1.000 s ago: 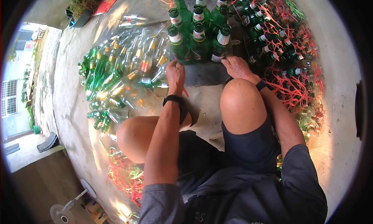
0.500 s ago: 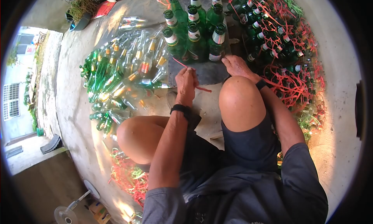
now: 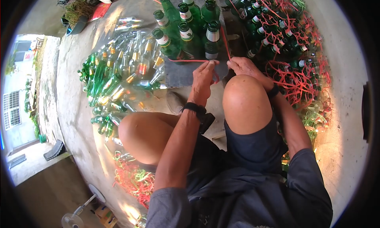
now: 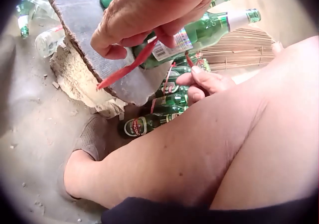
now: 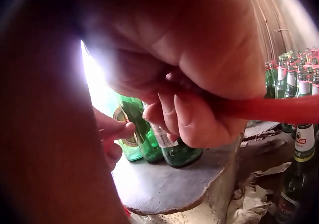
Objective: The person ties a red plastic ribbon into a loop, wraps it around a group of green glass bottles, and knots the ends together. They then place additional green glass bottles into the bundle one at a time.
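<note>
Several green glass bottles [image 3: 189,42] stand upright in close rows on a dark slab [image 3: 178,76]. Red plastic strap [image 3: 190,61] runs low across the front of the group and up along its right side. My left hand [image 3: 202,80] pinches one end of it near the front right bottle; a loose red tail [image 4: 124,73] hangs below those fingers in the left wrist view. Close by on the right, my right hand [image 3: 248,67] holds the other length, with fingers curled round the red strap [image 5: 279,109] in the right wrist view.
Clear and green bottles [image 3: 118,73] lie piled on the floor at left. On the right stand more green bottles [image 3: 273,34] bound with red strap, beside a tangle of loose strap [image 3: 293,83]. My bent knees [image 3: 247,105] flank the slab's front. A fan [image 3: 85,204] stands lower left.
My left hand has moved right, drawing the red strap across the front of the bottles toward my right hand. The right hand stays near the front right bottle, strap now visible rising from it.
</note>
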Tool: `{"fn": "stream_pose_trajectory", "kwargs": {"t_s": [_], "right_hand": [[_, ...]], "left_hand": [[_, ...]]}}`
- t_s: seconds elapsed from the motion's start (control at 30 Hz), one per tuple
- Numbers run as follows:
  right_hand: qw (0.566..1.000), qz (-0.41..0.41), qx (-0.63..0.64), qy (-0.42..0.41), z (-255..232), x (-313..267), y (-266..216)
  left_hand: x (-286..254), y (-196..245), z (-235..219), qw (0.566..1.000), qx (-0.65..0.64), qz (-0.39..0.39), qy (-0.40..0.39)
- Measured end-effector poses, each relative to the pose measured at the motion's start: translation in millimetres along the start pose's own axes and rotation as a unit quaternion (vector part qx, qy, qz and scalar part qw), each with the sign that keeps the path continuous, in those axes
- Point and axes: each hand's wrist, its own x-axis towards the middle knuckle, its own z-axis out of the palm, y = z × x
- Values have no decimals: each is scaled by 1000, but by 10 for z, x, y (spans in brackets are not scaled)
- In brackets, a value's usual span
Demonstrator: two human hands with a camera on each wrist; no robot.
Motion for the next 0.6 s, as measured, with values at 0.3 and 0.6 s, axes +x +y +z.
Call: {"fn": "stream_pose_trajectory", "kwargs": {"t_s": [0.3,0.6], "right_hand": [[982,66,144,-106,-108,-174,-27],[974,-67,146,-163,-26,-230,150]], "left_hand": [[167,9,343,988,-146,-58,-2],[340,34,446,971,-219,-86,-34]]}}
